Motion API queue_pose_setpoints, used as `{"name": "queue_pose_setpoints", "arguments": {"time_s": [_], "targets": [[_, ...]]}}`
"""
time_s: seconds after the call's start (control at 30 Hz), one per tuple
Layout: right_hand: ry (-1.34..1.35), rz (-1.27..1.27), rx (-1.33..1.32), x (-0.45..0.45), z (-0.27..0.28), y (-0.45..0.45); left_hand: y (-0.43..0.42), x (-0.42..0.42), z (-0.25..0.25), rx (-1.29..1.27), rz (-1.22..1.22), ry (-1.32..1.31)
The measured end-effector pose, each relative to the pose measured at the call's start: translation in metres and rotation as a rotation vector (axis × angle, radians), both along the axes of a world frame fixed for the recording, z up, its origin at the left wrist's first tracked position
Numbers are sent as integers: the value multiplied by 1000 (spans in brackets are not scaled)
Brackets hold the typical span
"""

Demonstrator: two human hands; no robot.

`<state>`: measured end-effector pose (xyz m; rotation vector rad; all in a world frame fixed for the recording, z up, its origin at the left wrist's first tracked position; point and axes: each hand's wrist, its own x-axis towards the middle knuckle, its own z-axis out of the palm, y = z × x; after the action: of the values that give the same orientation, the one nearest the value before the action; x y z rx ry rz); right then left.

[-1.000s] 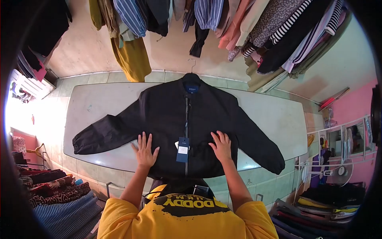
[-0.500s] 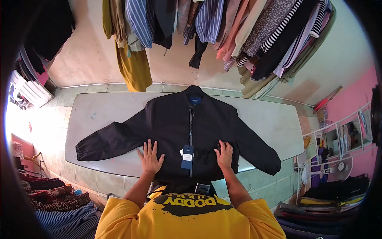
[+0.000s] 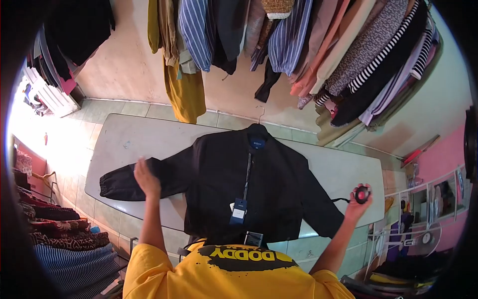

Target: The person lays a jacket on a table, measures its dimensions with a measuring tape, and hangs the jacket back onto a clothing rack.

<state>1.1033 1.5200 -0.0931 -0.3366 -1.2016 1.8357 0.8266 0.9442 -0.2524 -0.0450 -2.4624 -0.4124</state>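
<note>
A black zipped jacket (image 3: pixel 279 174) lies spread on the grey-white table (image 3: pixel 144 134), its collar round a black hanger whose metal hook (image 3: pixel 260 113) points away from me. A blue paper tag (image 3: pixel 238 211) hangs near the zip. My left hand (image 3: pixel 147 178) is over the sleeve on the left, fingers extended and slightly blurred. Beyond the other sleeve, my right hand (image 3: pixel 359 200) is wrapped round a round black device with a red centre (image 3: pixel 362 195). A thin black strap (image 3: pixel 340 200) trails from it toward the sleeve.
Clothes (image 3: pixel 294 45) hang along the wall beyond the table. Folded garments (image 3: pixel 74 249) are stacked at the lower left, and more (image 3: pixel 413 271) at the lower right. A white rack (image 3: pixel 423 199) with a fan stands at the right.
My left hand has moved left from the jacket's body to the sleeve. My right hand has moved far right, off the jacket, and the black device in it now shows. The whole view has shifted.
</note>
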Motion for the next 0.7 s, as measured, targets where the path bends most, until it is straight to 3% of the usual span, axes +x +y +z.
{"name": "queue_pose_setpoints", "arguments": {"time_s": [0.07,0.1,0.13,0.2,0.23,0.27,0.3,0.33,0.4,0.43,0.5,0.6,0.63,0.67,0.7], "targets": [[-74,2,-31,-20,13,-7,-29,-13,-19,-183,316,-269],[-150,-1,-53,-30,13,-12,-48,-17,-32,-171,288,-447],[-256,55,-39,-42,0,-16,-47,-15,-15,-181,287,-448],[-428,326,-10,-65,-30,-32,-48,-8,20,-279,229,-726],[-611,338,215,-79,-39,-52,-64,-8,5,-314,165,-674],[-676,421,201,-89,-59,-59,-81,-5,-10,-348,101,-623],[-691,455,-69,-98,-69,-71,-82,1,-3,-409,106,-687],[-864,485,66,-102,-97,-69,-95,12,-8,-467,29,-606],[-795,272,820,-111,-136,-69,-107,33,-8,-351,93,-689],[-801,272,809,-112,-151,-64,-110,45,-10,-361,89,-693],[-967,183,877,-115,-178,-49,-114,62,-12,-101,236,-712],[-1125,352,235,-130,-147,-45,-101,63,7,-155,367,-885],[-1107,252,304,-131,-157,-45,-94,58,13,-160,370,-881],[-1101,255,301,-129,-163,-41,-85,49,19,-99,537,-992],[-1072,272,460,-127,-164,-37,-73,38,26,-32,705,-1097]]}}
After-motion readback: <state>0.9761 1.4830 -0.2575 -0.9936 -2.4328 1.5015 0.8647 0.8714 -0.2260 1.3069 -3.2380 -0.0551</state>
